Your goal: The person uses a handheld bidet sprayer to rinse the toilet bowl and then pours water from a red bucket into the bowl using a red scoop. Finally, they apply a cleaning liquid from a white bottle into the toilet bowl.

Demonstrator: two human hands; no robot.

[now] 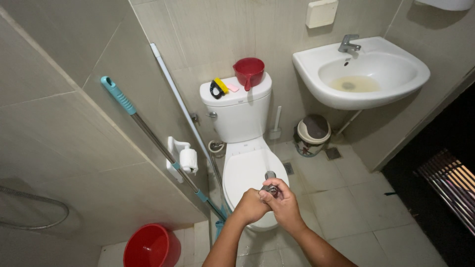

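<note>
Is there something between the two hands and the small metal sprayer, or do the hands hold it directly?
Nothing visible is between them. The left hand and the right hand both close directly around the small shiny metal sprayer head, above the closed lid of the white toilet.

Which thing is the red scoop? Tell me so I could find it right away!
Find the white toilet against the back wall, left of the sink. On its tank lid, at the right end, stands the red scoop, a cup with a handle. The yellow-and-black tool and pink bar beside it lie flat and small; the red bucket is on the floor.
</note>
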